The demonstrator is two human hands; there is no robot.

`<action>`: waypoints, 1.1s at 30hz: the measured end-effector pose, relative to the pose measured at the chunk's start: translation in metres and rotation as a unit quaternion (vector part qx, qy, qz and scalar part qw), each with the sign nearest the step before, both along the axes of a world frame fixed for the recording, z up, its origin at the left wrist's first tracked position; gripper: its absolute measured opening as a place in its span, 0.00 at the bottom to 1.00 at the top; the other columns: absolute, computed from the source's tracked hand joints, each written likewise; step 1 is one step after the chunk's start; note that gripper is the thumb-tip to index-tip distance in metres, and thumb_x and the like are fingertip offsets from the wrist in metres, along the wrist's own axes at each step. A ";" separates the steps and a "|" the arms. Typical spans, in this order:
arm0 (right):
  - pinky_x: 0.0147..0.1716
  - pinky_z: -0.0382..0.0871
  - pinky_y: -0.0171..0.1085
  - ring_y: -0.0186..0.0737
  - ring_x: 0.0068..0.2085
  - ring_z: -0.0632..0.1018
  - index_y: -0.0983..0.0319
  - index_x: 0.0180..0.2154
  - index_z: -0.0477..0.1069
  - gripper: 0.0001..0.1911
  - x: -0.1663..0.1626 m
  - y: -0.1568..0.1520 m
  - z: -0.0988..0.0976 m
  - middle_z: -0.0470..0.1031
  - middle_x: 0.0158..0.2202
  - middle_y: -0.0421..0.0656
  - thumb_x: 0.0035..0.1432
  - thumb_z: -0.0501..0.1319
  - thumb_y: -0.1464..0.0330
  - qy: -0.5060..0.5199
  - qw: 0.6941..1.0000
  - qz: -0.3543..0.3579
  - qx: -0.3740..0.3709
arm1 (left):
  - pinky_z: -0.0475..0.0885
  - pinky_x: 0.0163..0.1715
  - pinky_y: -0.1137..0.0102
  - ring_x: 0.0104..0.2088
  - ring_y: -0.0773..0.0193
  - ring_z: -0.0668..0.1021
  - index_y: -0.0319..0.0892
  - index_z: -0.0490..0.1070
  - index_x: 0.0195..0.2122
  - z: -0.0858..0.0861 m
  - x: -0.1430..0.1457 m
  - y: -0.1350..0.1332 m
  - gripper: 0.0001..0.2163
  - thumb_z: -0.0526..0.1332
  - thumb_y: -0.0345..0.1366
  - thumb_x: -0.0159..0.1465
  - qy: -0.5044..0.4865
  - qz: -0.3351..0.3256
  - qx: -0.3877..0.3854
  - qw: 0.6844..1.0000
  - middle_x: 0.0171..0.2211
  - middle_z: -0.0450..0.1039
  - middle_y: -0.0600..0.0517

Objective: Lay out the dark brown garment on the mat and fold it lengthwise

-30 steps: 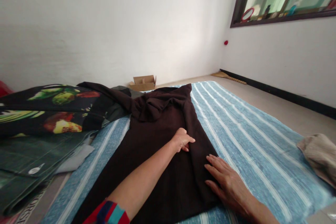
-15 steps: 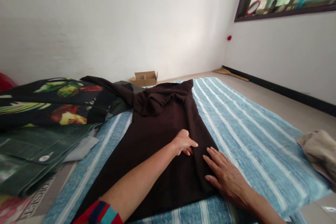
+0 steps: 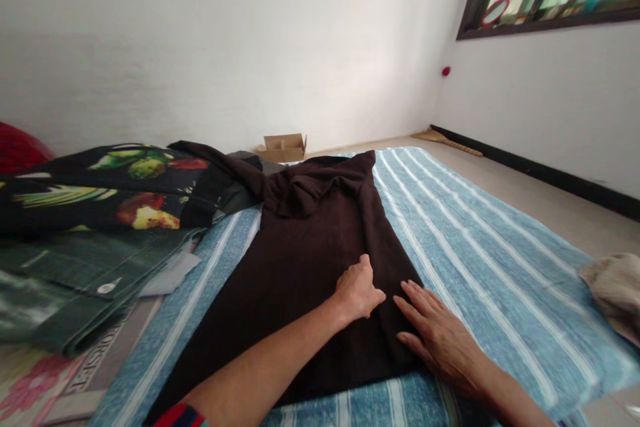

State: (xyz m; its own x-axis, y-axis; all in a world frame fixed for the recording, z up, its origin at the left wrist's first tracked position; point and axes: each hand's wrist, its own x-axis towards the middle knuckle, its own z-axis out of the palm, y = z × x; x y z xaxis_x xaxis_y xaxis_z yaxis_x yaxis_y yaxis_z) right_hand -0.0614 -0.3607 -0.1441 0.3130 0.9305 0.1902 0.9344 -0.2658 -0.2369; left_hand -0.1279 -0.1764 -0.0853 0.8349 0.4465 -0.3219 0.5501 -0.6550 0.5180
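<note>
A dark brown garment (image 3: 305, 267) with a sleeve lies spread over the blue striped sheet (image 3: 450, 227). Its upper part is bunched into folds at the far end, and the sleeve trails left. My left hand (image 3: 357, 288) rests on the middle of the cloth, thumb and forefinger apart; its other fingers are mostly hidden from view. Flat against the garment's right edge lies my right hand (image 3: 437, 330), open, fingers spread and pointing forward. A lengthwise fold runs through the cloth between both hands.
On the left are a black garment with a fruit print (image 3: 145, 180) and a dark green leather-like garment (image 3: 95, 287). A cardboard box (image 3: 284, 147) stands by the wall. A beige cloth (image 3: 615, 290) lies at the right edge, and a straw broom (image 3: 455, 142) on the floor.
My left hand has slid slightly toward me, its forefinger now pointing forward. The right hand stays flat at the garment's edge. The whole view has shifted a little to the left.
</note>
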 end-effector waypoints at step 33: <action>0.47 0.69 0.37 0.42 0.48 0.75 0.60 0.44 0.73 0.13 0.030 0.061 0.061 0.73 0.49 0.47 0.60 0.54 0.69 0.056 0.997 -0.028 0.034 | 0.45 0.62 0.49 0.65 0.51 0.49 0.39 0.58 0.61 -0.016 -0.051 -0.020 0.27 0.55 0.46 0.62 -0.037 -0.230 0.098 0.968 0.65 0.48 0.41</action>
